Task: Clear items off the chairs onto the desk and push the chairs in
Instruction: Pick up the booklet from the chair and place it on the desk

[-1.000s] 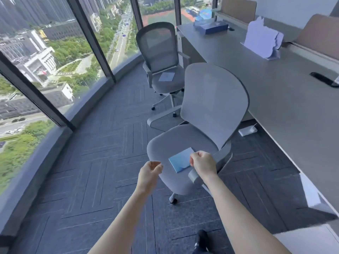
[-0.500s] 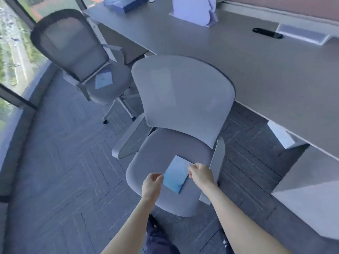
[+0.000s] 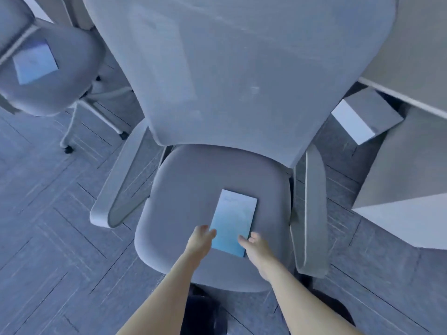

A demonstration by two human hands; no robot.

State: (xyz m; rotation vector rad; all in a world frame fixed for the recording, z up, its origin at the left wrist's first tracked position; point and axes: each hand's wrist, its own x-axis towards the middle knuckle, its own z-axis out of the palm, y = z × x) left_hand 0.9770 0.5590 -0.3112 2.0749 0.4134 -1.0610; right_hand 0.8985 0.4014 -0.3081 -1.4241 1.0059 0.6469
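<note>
Hands (image 3: 202, 239) (image 3: 254, 245) flank blue booklet (image 3: 233, 222) on chair seat (image 3: 188, 189).

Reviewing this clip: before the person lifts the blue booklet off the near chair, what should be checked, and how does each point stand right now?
1. Blue booklet lies flat on the near chair's seat: ok.
2. Left hand at the booklet's left edge: ok.
3. Right hand at its right edge: ok.
4. Grip closed on the booklet: not ok, both hands look open.
5. Free space on the desk: cannot tell, only a corner shows.
6. Far chair cleared: not ok, a paper lies on it.
</note>
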